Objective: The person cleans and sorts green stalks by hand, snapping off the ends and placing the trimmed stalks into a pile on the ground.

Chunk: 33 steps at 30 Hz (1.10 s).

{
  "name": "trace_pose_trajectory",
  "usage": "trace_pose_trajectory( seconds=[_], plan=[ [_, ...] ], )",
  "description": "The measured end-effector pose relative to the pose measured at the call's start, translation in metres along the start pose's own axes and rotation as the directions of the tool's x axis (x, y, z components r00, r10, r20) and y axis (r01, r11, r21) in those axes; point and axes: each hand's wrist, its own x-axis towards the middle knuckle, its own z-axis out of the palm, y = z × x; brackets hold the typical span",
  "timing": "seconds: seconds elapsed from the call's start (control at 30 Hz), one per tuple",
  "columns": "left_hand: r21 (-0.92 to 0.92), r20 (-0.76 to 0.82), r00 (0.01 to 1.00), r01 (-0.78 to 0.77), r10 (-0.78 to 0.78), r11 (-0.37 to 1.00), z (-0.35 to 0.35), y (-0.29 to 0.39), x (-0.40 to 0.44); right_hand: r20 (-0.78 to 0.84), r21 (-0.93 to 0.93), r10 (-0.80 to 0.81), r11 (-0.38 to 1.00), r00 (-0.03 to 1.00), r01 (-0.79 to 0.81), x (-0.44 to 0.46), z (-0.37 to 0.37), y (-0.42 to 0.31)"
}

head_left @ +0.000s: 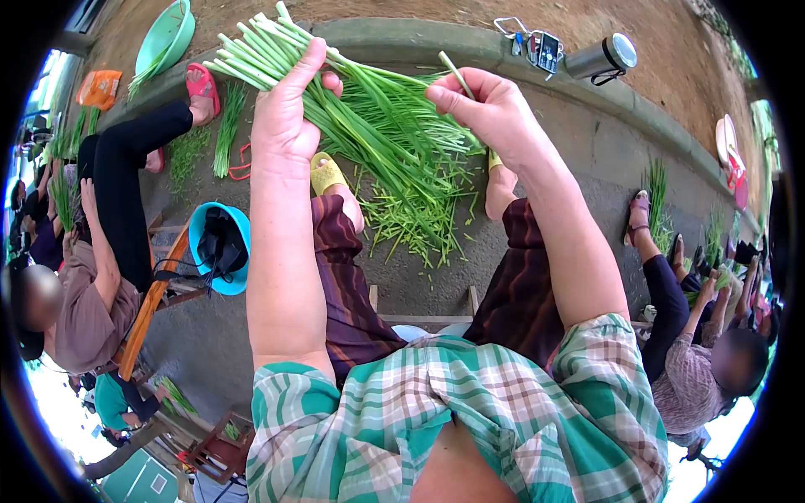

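My left hand (289, 105) is wrapped round a thick bundle of long green stalks (360, 138), its pale ends pointing up and left. To the right, my right hand (478, 101) pinches a single pale stalk (454, 71) between thumb and fingers, apart from the bundle. More green stalks lie behind the bundle near the kerb. Short cut green pieces (419, 222) are scattered on the ground between my feet, which wear yellow sandals (327, 173).
A kerb (411, 42) runs across the top, bearing a steel flask (602, 60) and a small dark device (545, 52). A blue bucket (201, 243) and wooden bench (151, 310) stand left. People sit on both sides. A green basin (168, 38) is upper left.
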Motion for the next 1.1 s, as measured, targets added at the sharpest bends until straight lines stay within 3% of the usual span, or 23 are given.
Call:
trace_pose_trajectory(
  seconds=[0.2, 0.33, 0.47, 0.53, 0.7, 0.8, 0.83, 0.9, 0.93, 0.97, 1.03, 1.07, 1.1],
  plan=[
    [0.024, -0.055, 0.998, -0.029, 0.030, 0.999, 0.006, -0.007, 0.001, -0.185, 0.158, -0.019, 0.986, 0.983, 0.048, 0.001, 0.001, -0.001],
    [-0.139, -0.155, 0.986, -0.081, 0.060, 0.987, -0.005, 0.000, 0.004, -0.341, 0.253, -0.008, 0.962, 0.940, 0.100, 0.005, -0.015, 0.004],
    [-0.253, -0.233, 0.970, -0.128, 0.068, 0.959, -0.021, 0.015, 0.006, -0.258, 0.257, 0.064, 0.966, 0.964, 0.005, 0.003, -0.034, 0.004],
    [-0.275, -0.251, 0.963, -0.171, 0.101, 0.946, -0.028, 0.023, 0.006, -0.207, 0.126, 0.072, 0.991, 0.976, -0.046, 0.002, -0.037, 0.004],
    [-0.310, -0.323, 0.935, -0.250, 0.146, 0.917, -0.041, 0.034, 0.008, -0.153, 0.036, 0.017, 0.999, 0.988, -0.011, -0.001, -0.032, 0.002],
    [-0.337, -0.312, 0.937, -0.262, 0.156, 0.904, -0.047, 0.037, 0.008, 0.107, -0.019, 0.070, 0.997, 0.992, -0.069, -0.010, -0.032, -0.008],
    [-0.356, -0.313, 0.938, -0.260, 0.148, 0.898, -0.048, 0.038, 0.008, 0.105, -0.018, 0.068, 0.998, 0.992, -0.066, -0.015, -0.033, -0.015],
    [-0.377, -0.278, 0.950, -0.246, 0.144, 0.893, -0.050, 0.039, 0.008, 0.500, -0.015, 0.120, 0.991, 0.857, -0.130, -0.024, -0.035, -0.027],
    [-0.384, -0.259, 0.954, -0.243, 0.149, 0.891, -0.050, 0.039, 0.009, 0.510, -0.009, 0.116, 0.992, 0.852, -0.130, -0.027, -0.033, -0.031],
    [-0.390, -0.240, 0.959, -0.238, 0.151, 0.890, -0.050, 0.039, 0.008, 0.509, -0.008, 0.116, 0.992, 0.853, -0.130, -0.024, -0.030, -0.026],
    [-0.410, -0.213, 0.967, -0.217, 0.138, 0.886, -0.048, 0.039, 0.007, 0.187, -0.017, 0.071, 0.997, 0.980, -0.069, -0.013, -0.026, -0.009],
    [-0.431, -0.188, 0.974, -0.197, 0.126, 0.880, -0.046, 0.039, 0.006, 0.072, -0.047, 0.106, 0.994, 0.992, -0.102, -0.008, -0.026, -0.006],
    [-0.435, -0.183, 0.975, -0.192, 0.122, 0.880, -0.046, 0.038, 0.006, 0.066, -0.050, 0.107, 0.993, 0.992, -0.104, -0.003, -0.026, 0.001]
  ],
)
